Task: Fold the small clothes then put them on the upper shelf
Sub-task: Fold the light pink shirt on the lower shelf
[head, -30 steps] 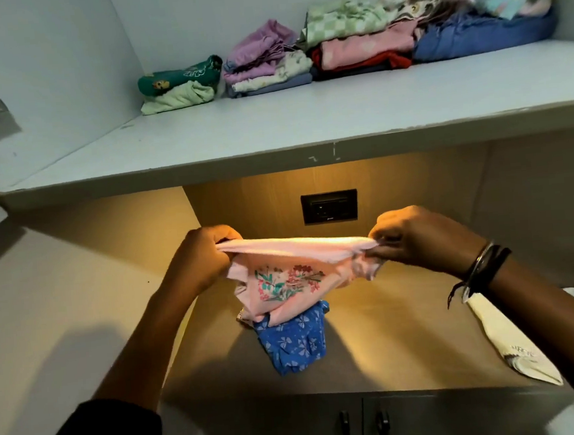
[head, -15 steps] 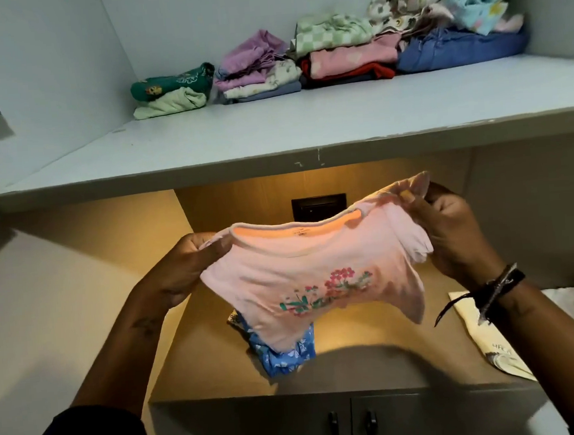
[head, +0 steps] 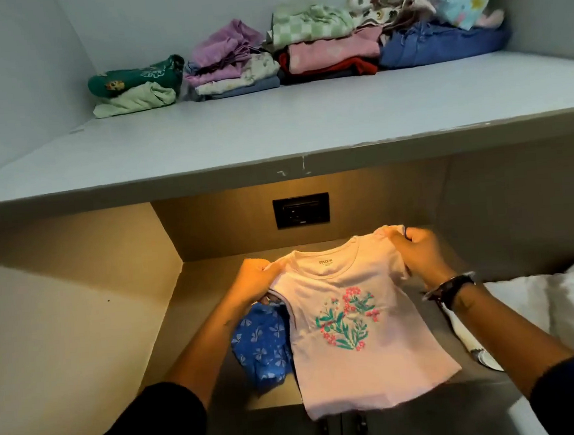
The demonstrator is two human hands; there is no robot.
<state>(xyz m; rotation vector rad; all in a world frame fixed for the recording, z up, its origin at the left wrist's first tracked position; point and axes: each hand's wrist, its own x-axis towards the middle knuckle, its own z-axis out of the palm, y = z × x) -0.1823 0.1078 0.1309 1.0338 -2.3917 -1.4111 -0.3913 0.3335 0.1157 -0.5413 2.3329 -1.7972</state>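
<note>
A small pink T-shirt [head: 358, 359] with a floral print hangs spread out, front towards me, over the lower counter [head: 197, 313]. My left hand [head: 254, 281] grips its left shoulder and my right hand [head: 419, 255] grips its right shoulder. A blue garment with a bow pattern [head: 261, 349] lies on the counter, partly behind the shirt. The grey upper shelf [head: 271, 129] holds several folded stacks at the back: a green stack [head: 134, 88], a purple stack [head: 229, 64] and a pink and red stack [head: 331, 56].
A loose heap of patterned and blue clothes [head: 434, 17] sits at the shelf's back right. A black wall socket [head: 301, 210] is on the back panel under the shelf. White cloth [head: 560, 305] lies at the right. Cupboard doors with handles [head: 343, 429] are below the counter.
The shirt was bunched between my hands, then turned over and opened. It now hangs flat by the shoulders with its print facing me, lower than half a second ago.
</note>
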